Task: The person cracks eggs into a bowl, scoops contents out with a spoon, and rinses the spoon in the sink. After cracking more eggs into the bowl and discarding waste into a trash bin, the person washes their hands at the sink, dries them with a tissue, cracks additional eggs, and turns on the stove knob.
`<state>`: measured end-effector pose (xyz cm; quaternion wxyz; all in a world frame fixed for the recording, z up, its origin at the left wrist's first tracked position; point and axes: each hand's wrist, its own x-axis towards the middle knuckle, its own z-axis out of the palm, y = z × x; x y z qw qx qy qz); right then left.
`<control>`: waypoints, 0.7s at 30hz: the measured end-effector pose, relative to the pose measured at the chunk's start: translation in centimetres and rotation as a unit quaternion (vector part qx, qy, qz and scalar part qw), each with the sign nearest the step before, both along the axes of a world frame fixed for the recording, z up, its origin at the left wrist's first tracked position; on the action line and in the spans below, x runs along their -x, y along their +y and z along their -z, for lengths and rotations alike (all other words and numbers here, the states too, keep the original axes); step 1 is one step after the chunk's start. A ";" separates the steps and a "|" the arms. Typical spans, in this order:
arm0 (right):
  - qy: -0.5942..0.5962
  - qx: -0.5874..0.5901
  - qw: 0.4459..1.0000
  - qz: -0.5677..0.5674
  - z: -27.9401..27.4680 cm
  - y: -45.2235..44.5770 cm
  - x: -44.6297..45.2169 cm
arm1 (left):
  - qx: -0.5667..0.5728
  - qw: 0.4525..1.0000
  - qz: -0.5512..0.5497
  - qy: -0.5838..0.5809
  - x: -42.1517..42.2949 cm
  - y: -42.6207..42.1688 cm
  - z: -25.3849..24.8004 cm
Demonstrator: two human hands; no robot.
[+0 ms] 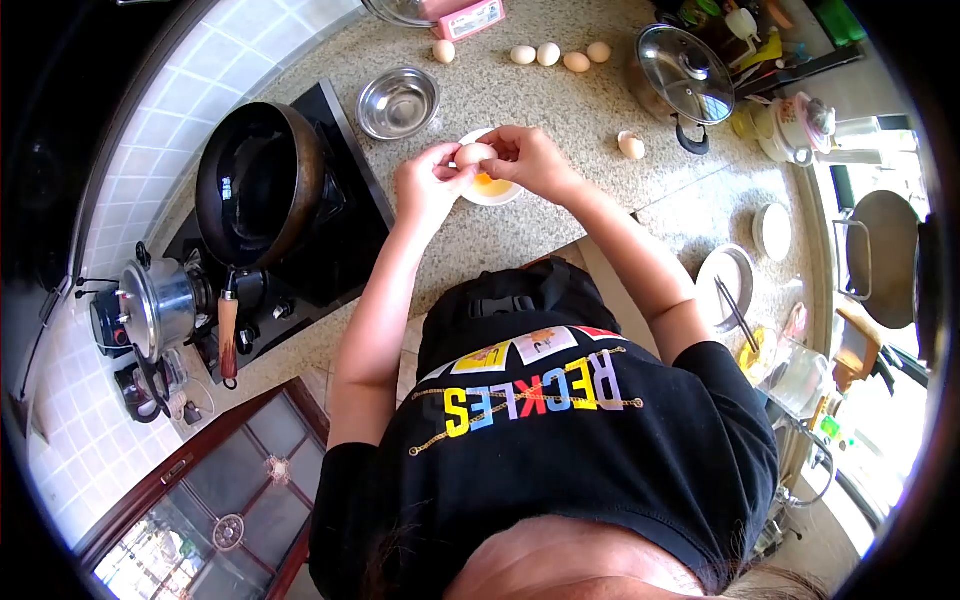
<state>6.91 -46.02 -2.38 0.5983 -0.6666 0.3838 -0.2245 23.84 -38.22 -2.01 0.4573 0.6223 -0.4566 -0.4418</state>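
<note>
Both my hands hold one egg (474, 155) above a small white bowl (492, 197) on the speckled counter. My left hand (432, 182) grips the egg's left side with its fingertips, and my right hand (532, 160) grips its right side. Yellow yolk (490, 186) shows in the bowl below. Whether the shell in my hands is cracked is hard to make out. Just up and left stands an empty metal bowl (398, 103). A broken eggshell (631, 145) lies on the counter to the right.
Several whole eggs (548, 54) lie along the back of the counter, near a pink box (472, 18). A lidded pot (684, 75) stands at the back right. On the left, a wok (258, 185) sits on the black stove (335, 235). Chopsticks (735, 312) rest across a pan (722, 268).
</note>
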 end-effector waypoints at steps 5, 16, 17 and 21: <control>0.017 0.055 0.998 0.035 2.0 0.0 -0.4 | 0.016 0.993 -0.034 -0.113 1.0 -0.3 1.6; 0.069 0.192 0.978 0.053 2.4 0.3 -0.5 | 0.126 0.970 -0.040 -0.205 1.3 -0.7 3.7; 0.069 0.192 0.978 0.054 2.4 0.1 -0.4 | 0.127 0.970 -0.040 -0.205 1.1 -0.9 4.0; 0.078 0.252 0.965 0.006 2.2 -0.3 0.3 | 0.142 0.955 -0.003 -0.262 0.2 -0.9 3.7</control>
